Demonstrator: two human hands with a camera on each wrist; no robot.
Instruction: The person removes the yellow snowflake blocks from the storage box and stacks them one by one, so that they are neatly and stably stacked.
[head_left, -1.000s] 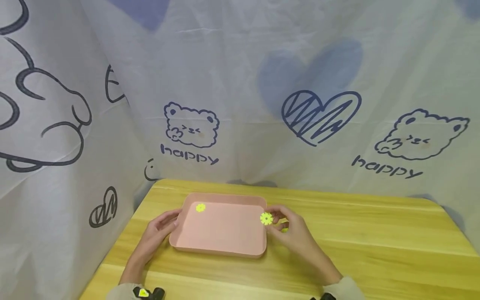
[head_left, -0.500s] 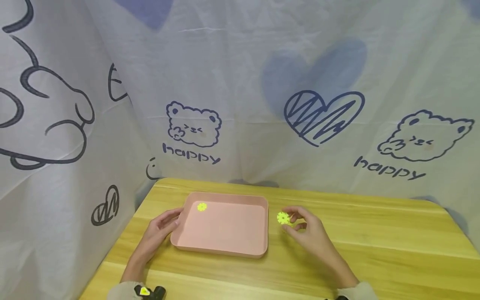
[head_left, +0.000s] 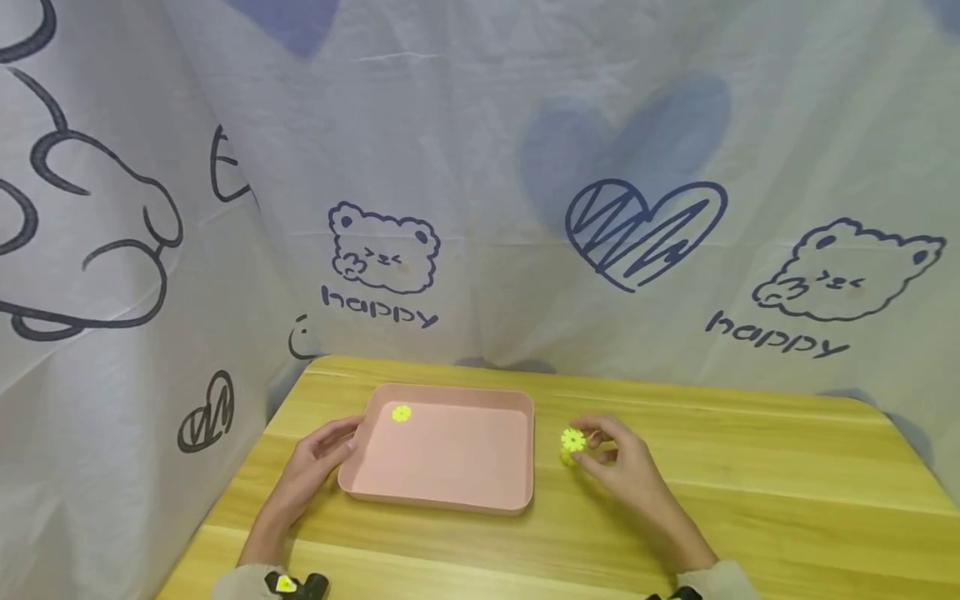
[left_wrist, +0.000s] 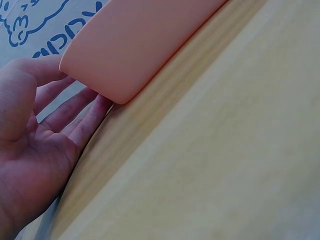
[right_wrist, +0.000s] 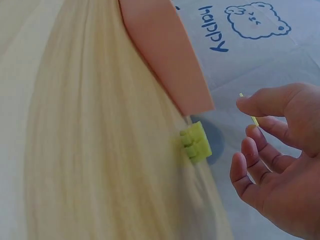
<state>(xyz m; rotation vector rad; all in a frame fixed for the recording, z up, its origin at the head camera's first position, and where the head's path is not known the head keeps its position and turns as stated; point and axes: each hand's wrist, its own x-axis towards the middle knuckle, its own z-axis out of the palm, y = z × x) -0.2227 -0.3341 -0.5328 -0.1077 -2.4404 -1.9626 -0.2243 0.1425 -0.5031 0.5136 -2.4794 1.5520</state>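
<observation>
A shallow pink tray [head_left: 442,454] lies on the table with a yellow notched disc [head_left: 402,413] flat in its far left corner. My left hand [head_left: 318,458] holds the tray's left side; in the left wrist view its fingers reach the lower edge of the tray wall [left_wrist: 135,50]. Right of the tray, my right hand [head_left: 618,458] pinches a second yellow snowflake disc [head_left: 573,439] between thumb and forefinger. Seen edge-on in the right wrist view, this disc is a thin sliver. Just below it, a small yellow-green notched piece [right_wrist: 196,142] sits on the table.
The wood-grain table [head_left: 750,475] stretches away to the right of the tray. White cloth [head_left: 480,167] printed with hearts and bears hangs behind the table and along its left side. Each wrist wears a dark strap.
Carrying the disc, my right hand has moved right, away from the tray's right rim, to over the small notched piece. My left hand stays at the tray.
</observation>
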